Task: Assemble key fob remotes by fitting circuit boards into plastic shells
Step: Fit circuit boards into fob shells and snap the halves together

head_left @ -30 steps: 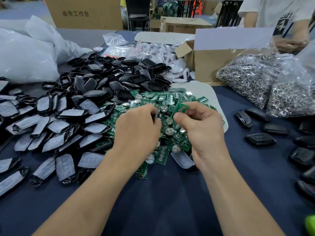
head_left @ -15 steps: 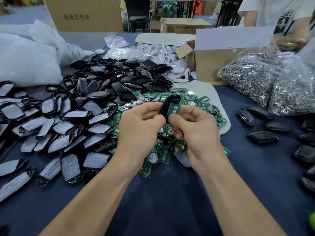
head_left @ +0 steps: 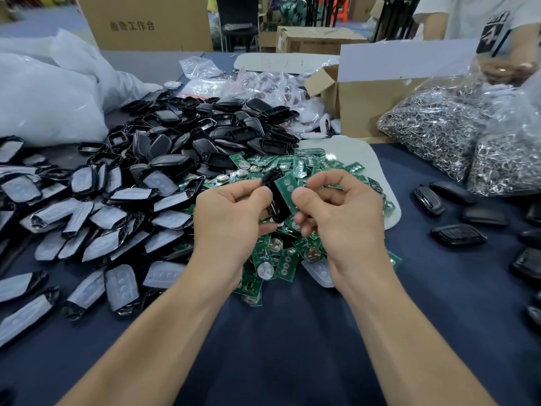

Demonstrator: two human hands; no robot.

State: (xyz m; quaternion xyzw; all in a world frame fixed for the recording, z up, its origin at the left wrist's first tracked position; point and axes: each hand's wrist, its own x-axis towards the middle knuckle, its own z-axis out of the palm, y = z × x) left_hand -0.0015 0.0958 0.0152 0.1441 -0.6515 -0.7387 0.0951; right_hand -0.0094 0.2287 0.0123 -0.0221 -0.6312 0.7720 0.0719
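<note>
Above the pile of green boards (head_left: 281, 259) in the middle of the blue table (head_left: 292, 332), the left hand (head_left: 231, 218) grips a black shell (head_left: 276, 197) between thumb and curled fingers. The shell is glossy, long and narrow, tilted with its upper end away. The right hand (head_left: 339, 215) pinches a green board (head_left: 288, 186) with pale round spots, which lies against the right side of the shell. To the left lies a heap of shells (head_left: 117, 200), to the right closed black fobs (head_left: 456, 234).
</note>
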